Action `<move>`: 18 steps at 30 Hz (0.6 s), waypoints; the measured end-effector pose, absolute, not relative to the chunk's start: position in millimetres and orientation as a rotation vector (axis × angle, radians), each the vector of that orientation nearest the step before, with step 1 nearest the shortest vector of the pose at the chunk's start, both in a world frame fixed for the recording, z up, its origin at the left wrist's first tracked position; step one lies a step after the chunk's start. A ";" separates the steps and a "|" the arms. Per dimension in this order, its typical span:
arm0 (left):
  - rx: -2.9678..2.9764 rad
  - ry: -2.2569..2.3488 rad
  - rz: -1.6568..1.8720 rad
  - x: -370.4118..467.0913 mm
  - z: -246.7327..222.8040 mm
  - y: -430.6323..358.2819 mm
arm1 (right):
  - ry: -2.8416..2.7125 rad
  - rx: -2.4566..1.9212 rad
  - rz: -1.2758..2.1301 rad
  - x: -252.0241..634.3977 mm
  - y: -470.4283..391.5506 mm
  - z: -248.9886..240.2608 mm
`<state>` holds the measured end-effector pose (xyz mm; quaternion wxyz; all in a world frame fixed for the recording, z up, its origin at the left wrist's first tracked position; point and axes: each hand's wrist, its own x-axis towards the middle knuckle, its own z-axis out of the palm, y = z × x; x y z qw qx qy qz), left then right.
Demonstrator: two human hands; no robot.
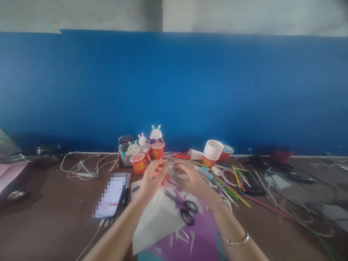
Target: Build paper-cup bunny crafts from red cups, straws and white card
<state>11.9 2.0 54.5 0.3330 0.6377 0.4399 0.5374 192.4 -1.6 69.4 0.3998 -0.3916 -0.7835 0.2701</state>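
Note:
My left hand [154,178] and my right hand [190,177] meet above the middle of the paper, fingers curled inward. Between their fingertips is a small, clear, roundish thing [170,169], too blurred to name. A patch of red and orange shows by my left fingers, partly hidden. Below the hands, black-handled scissors [187,212] lie on white paper [154,221] and a purple sheet [199,235]. Just beyond my left hand stand red paper cups, one in front [138,165] and another behind [157,151], with bunny-like paper figures on top.
A phone [112,195] and a pen lie left of the paper. A stack of paper cups [212,150] stands at the back right, near coloured sticks [231,186] and cables. Behind the cups is a dark and teal container [123,154]. A blue wall panel [174,83] rises behind.

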 end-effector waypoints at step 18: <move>1.788 1.871 1.021 -8.2 45.4 14.3 | -2.046 -1.644 0.330 207.7 14.2 44.4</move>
